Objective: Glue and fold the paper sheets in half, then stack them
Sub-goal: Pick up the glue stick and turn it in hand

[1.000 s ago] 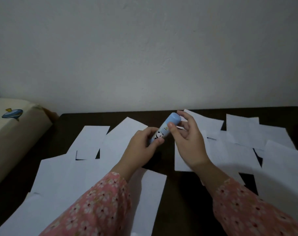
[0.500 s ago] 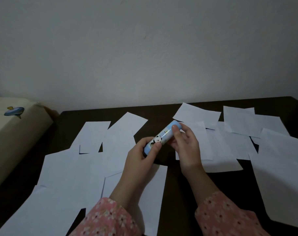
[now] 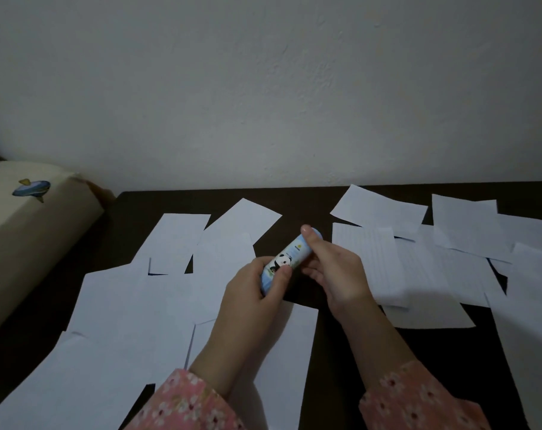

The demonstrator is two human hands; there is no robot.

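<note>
- Dark table point(image 3: 307, 200) against a pale wall, strewn with unfolded paper sheets point(image 3: 145, 305).
- Glue stick point(image 3: 286, 259) held mid-air; long axis runs near-left to far-right.
- Left hand point(image 3: 251, 293) grips its near end; right hand point(image 3: 335, 271) pinches the far cap end.

Blue panda-print glue stick point(image 3: 290, 259) tilted, capped, above dark table; white paper sheets point(image 3: 130, 308) scattered flat, overlapping.

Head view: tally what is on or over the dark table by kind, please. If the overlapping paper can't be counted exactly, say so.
Glue stick: 1, held by both hands
Hands: 2, left hand and right hand
Paper sheets: at least 10; overlaps hide the exact count
Total: at least 13, on the table
</note>
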